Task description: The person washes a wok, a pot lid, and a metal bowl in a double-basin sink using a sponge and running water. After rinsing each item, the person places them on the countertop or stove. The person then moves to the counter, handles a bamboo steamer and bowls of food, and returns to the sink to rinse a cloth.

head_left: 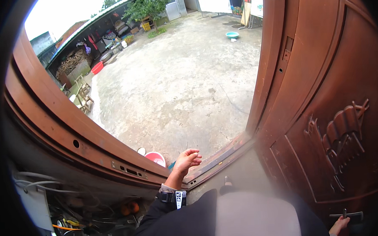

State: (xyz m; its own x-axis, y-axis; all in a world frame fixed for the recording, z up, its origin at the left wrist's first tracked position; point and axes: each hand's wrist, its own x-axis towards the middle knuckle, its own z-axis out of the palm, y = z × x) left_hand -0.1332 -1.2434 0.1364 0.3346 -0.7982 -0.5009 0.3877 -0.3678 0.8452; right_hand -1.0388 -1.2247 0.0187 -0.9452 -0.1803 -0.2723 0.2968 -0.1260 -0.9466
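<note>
My left hand point(186, 162) reaches out over the door sill point(214, 159), its fingers loosely bent and apart, with nothing seen in them. A dark band with a white tag is around that wrist. At the lower right, my right hand point(338, 226) is closed at the door handle point(354, 217), a dark lever on the open red-brown door point(323, 91). Some of its fingers are hidden, and the picture's lower edge cuts off the arm. Carved relief decorates the door panel.
The door frame point(71, 127) surrounds a concrete yard point(170, 85). Just outside stands a pink-red basin point(155, 157). Farther off are a red tub point(97, 68), wooden chairs point(84, 97), a teal basin point(232, 34) and a tree point(148, 8). Cables point(44, 182) clutter the indoor left side.
</note>
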